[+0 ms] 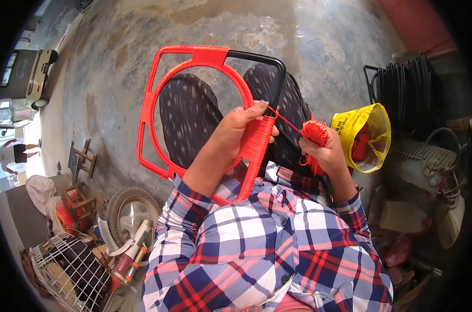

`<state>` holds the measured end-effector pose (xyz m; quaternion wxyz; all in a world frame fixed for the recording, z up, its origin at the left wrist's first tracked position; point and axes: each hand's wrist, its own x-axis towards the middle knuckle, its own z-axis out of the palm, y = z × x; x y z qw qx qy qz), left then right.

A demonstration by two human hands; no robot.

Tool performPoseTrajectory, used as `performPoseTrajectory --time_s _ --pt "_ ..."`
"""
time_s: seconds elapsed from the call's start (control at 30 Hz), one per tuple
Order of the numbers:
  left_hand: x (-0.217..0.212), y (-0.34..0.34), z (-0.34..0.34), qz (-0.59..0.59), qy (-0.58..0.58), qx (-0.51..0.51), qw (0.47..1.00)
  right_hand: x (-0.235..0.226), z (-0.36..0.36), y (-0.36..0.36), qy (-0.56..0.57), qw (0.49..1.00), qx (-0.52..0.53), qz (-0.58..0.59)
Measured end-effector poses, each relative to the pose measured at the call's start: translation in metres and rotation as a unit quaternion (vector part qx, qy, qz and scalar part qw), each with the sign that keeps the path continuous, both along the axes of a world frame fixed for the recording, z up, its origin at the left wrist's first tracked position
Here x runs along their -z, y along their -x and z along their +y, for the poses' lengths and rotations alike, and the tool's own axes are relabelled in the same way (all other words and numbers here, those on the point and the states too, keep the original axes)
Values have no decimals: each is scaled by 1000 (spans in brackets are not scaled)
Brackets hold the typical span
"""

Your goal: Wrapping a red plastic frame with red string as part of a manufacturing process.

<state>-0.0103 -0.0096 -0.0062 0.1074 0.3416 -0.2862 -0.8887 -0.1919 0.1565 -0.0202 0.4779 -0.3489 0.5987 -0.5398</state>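
The left hand (pixel 235 129) is holding the frame (pixel 208 54) over the lap (pixel 186 112), fingers pinching its right side; the right hand (pixel 328 152) is curling its fingers around a red cord bundle (pixel 315 132). Red wrapping is covering most, leaving the black far-right corner (pixel 280 86) bare.

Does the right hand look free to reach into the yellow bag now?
Probably not: the yellow bag is close by and open, but the right hand is closed around a red cord bundle.

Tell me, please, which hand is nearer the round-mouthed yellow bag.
The right hand: it holds bundled red cord just left of the bag; the left hand is farther left, on the red-wrapped frame.
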Motion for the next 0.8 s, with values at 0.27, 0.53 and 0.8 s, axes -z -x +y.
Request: performPoseTrajectory --time_s 0.27,0.53,0.8 --pt "3 2 3 6 -27 11 1000 7 10 4 -18 1000 -13 20" --pt "6 8 3 -32 -4 -5 999 11 8 6 -3 998 27 -54" --pt "11 2 2 24 13 52 998 7 2 -3 15 989 83 -118"
